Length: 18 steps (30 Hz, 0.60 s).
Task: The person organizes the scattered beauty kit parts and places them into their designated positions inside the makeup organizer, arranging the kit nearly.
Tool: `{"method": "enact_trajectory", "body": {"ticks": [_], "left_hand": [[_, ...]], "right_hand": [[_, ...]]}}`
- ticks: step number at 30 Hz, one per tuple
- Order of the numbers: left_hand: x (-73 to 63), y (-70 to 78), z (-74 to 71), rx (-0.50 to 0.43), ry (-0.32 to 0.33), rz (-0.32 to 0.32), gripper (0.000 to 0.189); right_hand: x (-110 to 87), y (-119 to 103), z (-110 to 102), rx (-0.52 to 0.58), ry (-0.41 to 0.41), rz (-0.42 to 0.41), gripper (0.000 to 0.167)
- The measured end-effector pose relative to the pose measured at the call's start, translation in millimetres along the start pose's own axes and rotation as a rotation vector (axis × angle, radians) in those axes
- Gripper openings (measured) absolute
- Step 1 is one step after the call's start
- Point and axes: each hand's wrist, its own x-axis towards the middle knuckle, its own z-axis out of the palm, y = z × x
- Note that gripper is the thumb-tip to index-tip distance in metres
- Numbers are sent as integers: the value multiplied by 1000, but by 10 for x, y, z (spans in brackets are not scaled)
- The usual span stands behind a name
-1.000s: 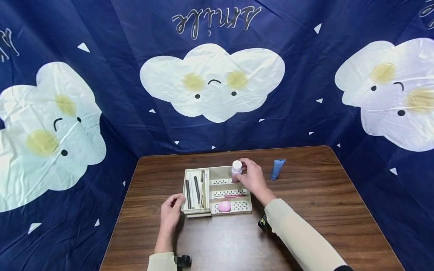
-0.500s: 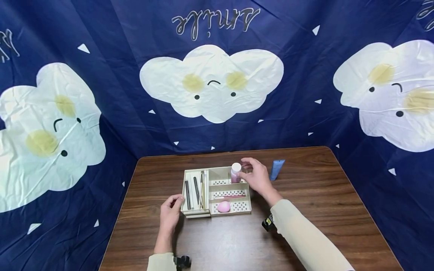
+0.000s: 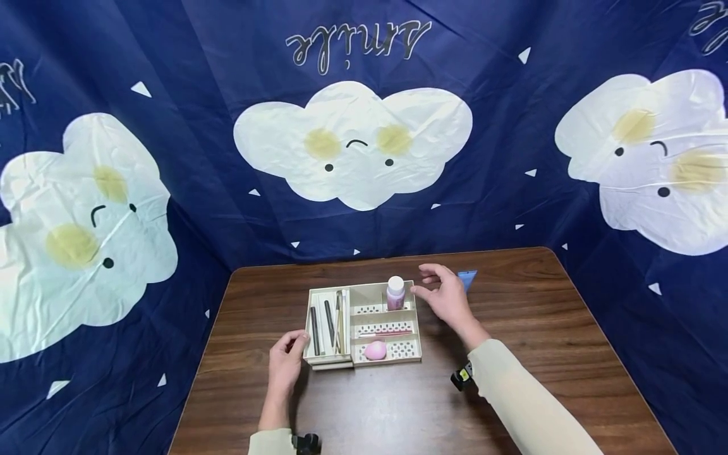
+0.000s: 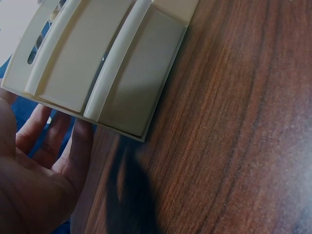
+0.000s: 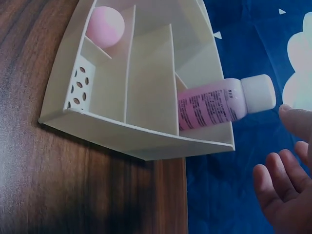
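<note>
A cream cosmetics organizer (image 3: 392,361) stands on the table. My left hand (image 3: 284,361) touches its near left corner; the left wrist view shows those fingers against the side, beside two drawer fronts. In the back right compartment stands a pink bottle (image 3: 395,298) with a white cap, upright against the dividers. My right hand (image 3: 449,303) is just right of this bottle, fingers spread and holding nothing; the right wrist view shows a gap between them. A pink makeup sponge (image 3: 375,350) lies in the front compartment, and a thin pink stick (image 3: 392,333) in the middle one.
Dark pencils (image 3: 315,328) and slim brushes (image 3: 339,322) lie in the organizer's left section. A blue tube (image 3: 467,279) stands behind my right hand, partly hidden. A dark blue cloth (image 3: 352,227) with clouds hangs behind the wooden table (image 3: 364,417).
My right hand has let go of the pink bottle and drawn away to the right, now covering part of the blue tube. The bottle stays in its compartment. My left hand keeps its place.
</note>
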Motion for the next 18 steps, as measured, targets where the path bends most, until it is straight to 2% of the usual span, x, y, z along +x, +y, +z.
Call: {"method": "enact_trajectory", "body": {"ticks": [5, 12, 18], "left_hand": [[-12, 3, -5, -7, 2, 7, 15], [-7, -7, -3, -9, -7, 11, 17], [-12, -2, -5, -11, -5, 13, 16]], "right_hand": [[-25, 14, -89, -7, 36, 20, 42], [-89, 67, -255, -14, 87, 96, 36], [-119, 127, -379, -24, 111, 106, 33]]}}
